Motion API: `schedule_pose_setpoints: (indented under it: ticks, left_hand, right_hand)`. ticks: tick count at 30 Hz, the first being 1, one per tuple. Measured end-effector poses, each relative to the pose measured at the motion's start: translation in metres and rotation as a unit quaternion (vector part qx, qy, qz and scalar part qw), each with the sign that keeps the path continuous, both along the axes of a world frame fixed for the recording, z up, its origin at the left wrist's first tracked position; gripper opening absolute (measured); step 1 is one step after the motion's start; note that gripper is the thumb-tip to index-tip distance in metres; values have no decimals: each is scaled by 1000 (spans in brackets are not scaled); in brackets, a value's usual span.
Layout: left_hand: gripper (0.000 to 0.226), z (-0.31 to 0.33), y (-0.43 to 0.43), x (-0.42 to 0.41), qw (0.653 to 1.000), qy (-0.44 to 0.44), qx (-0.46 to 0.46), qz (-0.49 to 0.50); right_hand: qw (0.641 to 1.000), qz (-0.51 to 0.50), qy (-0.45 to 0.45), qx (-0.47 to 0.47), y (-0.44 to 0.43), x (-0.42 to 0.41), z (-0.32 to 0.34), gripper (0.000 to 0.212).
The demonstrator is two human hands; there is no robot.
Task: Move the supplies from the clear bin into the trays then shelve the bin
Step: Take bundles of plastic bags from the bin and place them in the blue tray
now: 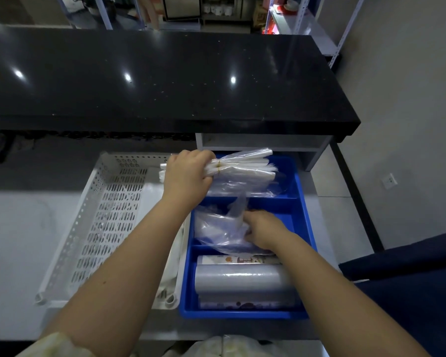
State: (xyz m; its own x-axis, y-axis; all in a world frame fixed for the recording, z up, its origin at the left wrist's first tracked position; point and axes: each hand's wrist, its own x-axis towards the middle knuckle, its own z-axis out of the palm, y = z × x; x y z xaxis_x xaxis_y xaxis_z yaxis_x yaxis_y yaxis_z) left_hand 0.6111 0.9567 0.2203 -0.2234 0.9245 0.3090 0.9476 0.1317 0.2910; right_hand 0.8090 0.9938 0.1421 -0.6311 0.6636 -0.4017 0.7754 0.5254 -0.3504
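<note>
A blue divided tray [303, 215] lies on the counter in front of me, with three compartments. My left hand [188, 173] is shut on a banded bundle of clear plastic bags [245, 163] held over the far compartment. My right hand [263, 229] presses on loose clear plastic bags [216, 228] in the middle compartment. The near compartment holds rolls of plastic film [242, 278]. A white perforated basket [108, 215] sits to the left of the blue tray. No clear bin shows in view.
A raised black countertop [165, 78] runs across behind the trays. An open white cubby [263, 143] sits under its right end. Metal shelving [307, 21] stands at the back right. A dark blue chair [410, 266] is at my right.
</note>
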Motion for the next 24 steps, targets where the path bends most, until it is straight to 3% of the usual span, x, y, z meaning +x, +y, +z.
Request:
schedule_pose_setpoints:
  ticks: [8,24]
  left_hand:
    - [32,5,-15,-7,1000,5,9,17]
    - [25,25,-11,-10,998,27,44,20]
  right_hand:
    - [999,-32,8,-8,-6,3,3,9]
    - [965,8,79,249,-6,38,79,25]
